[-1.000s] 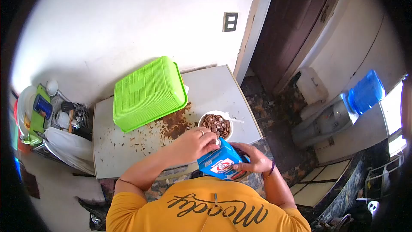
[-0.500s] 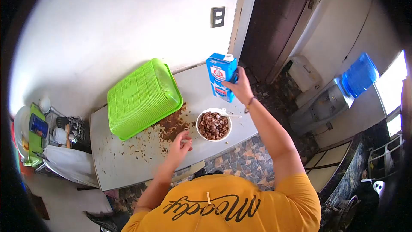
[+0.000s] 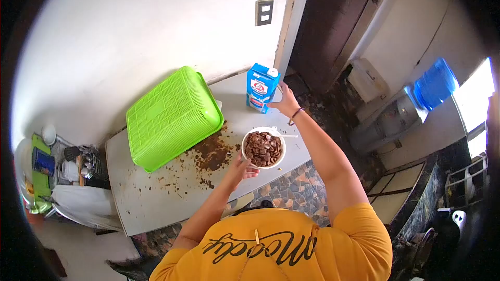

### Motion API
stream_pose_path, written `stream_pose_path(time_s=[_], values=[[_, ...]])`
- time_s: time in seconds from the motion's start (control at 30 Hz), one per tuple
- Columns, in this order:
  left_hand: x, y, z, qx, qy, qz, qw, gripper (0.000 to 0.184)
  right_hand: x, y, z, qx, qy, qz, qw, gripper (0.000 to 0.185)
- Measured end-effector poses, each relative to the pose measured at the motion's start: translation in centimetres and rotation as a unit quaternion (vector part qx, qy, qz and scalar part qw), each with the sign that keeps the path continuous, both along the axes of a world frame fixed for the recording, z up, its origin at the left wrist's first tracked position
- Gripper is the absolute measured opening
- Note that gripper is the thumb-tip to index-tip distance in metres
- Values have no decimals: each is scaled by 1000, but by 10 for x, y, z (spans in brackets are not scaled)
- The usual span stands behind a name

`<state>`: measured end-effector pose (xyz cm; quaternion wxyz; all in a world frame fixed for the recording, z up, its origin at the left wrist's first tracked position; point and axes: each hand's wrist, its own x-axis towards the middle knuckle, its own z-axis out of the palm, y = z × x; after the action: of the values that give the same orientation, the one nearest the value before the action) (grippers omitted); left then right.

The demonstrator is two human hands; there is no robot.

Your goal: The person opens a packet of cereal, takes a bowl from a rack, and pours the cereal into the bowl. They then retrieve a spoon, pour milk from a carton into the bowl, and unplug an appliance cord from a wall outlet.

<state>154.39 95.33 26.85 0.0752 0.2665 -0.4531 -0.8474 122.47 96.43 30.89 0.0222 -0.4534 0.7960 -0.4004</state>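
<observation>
A blue milk carton (image 3: 260, 89) with a white cap stands upright at the table's far right corner. My right hand (image 3: 285, 101) is closed around its right side, thumb in front, the other fingers partly hidden behind. Closer to me sits a white bowl (image 3: 282, 160) filled with brown chocolate cereal (image 3: 264, 149). A white spoon handle (image 3: 289, 136) sticks out over the bowl's right rim. My left hand (image 3: 241, 171) is against the bowl's lower left side, its thumb near the rim and its fingers curved along the outside.
An upturned green plastic basket (image 3: 172, 119) rests on the table (image 3: 156, 205) against the wall. Brown stains and crumbs (image 3: 211, 153) spread beside it. A dish rack with utensils (image 3: 78, 164) stands at left, a water dispenser (image 3: 388, 119) at right.
My right hand has lowered the milk carton onto the table toward the back, where it now stands straighter. My left hand has moved right, from above the stained area to the bowl.
</observation>
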Motion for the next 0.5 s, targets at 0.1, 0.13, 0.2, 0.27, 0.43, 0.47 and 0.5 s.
stream_pose_path(time_s=[0.1,0.13,0.2,0.27,0.43,0.47,0.5], values=[[-14,-10,-8,0,-46,-17,999,48,3,43,11,139,-44,50,988,65],[-16,-13,-11,1,-45,-21,999,48,10,61,11,178,-58,63,980,59],[-18,-19,-17,18,-94,-43,994,43,19,93,8,255,-23,99,962,48],[-20,-19,-9,25,-90,-30,995,38,38,120,15,250,-48,99,962,44],[-21,-15,12,12,-52,-21,998,32,70,142,35,203,-233,34,950,29],[-22,-14,16,4,-58,-24,998,33,76,143,36,138,-199,26,970,24],[-23,-14,16,-4,-65,-27,997,33,84,143,37,72,-162,17,984,20]])
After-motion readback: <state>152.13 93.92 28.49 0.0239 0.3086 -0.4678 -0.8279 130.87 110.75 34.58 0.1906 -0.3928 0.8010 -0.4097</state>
